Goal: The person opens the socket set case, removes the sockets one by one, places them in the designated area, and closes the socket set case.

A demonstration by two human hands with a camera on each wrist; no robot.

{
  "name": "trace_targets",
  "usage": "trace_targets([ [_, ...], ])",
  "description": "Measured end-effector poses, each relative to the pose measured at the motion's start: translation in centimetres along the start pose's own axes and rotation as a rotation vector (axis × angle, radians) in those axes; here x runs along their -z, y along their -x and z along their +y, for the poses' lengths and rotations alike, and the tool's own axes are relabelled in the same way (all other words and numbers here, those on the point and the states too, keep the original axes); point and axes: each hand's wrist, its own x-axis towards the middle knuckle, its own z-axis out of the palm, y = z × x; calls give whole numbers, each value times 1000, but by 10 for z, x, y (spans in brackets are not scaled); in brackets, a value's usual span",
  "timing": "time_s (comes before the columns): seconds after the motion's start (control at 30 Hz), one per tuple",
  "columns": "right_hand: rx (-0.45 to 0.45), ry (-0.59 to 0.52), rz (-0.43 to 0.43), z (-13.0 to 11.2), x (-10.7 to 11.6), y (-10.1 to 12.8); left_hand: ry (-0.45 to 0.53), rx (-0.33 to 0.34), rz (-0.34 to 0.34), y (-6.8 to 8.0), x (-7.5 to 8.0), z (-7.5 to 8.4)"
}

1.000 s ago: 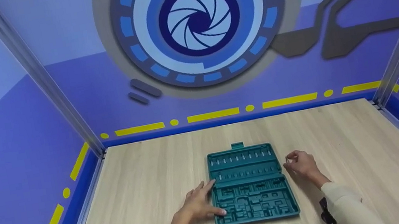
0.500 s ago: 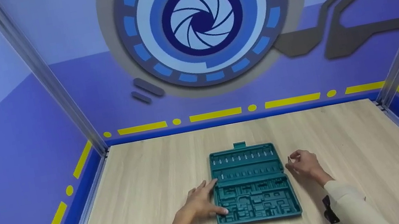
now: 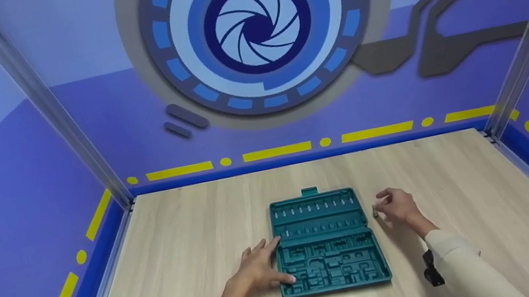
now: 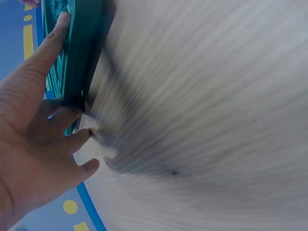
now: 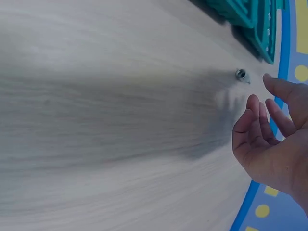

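Note:
An unfolded green tool case (image 3: 328, 265) with moulded slots lies on the table. My left hand (image 3: 256, 272) is spread along its left side, the thumb lying over the rim of the near half and the forefinger touching the edge near the hinge. In the left wrist view the other fingers reach down beside the case wall. To the right of the case a small metal socket (image 5: 242, 75) with a hollow end shows on the table side of my right hand (image 5: 269, 130). Thumb and fingers there are parted, with the socket just beyond the thumb tip.
A row of small metal bits (image 3: 315, 207) sits in the far half of the case. The wooden table (image 3: 191, 226) ends at a blue-purple back wall (image 3: 92, 130) and side walls, with metal posts (image 3: 522, 37) at the corners.
My right hand has let go of the socket, its thumb and fingers now parted and raised slightly. My left hand has stayed on the case. The head view has shifted a little.

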Motion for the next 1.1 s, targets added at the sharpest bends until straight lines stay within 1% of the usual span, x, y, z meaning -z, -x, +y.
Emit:
trace_targets([
  [0.07,16,-7,-15,-7,-2,-3,-15,-20,5,-1,1,-1],
  [0.17,27,-46,-44,-20,-10,-6,-51,-62,17,-3,2,-3],
  [0.3,86,-101,-78,-39,-27,-10,-91,-97,26,-4,4,-7],
  [0.37,119,-115,-101,-48,-36,-11,-99,-96,24,-4,5,-8],
  [0.43,131,-126,-129,-54,-44,-12,-93,-94,21,-4,5,-8],
  [0.57,127,-121,-165,-64,-63,-13,-81,-95,14,-5,5,-7],
  [0.67,144,-104,-189,-70,-78,-12,-76,-89,2,-6,4,-6],
  [0.87,194,-74,-265,-85,-110,-10,-62,-81,-18,-7,2,-7],
  [0.97,227,-65,-288,-90,-123,-8,-61,-88,-12,-7,1,-7],
  [1.1,221,-61,-290,-96,-138,-7,-63,-103,-2,-8,1,-9],
])
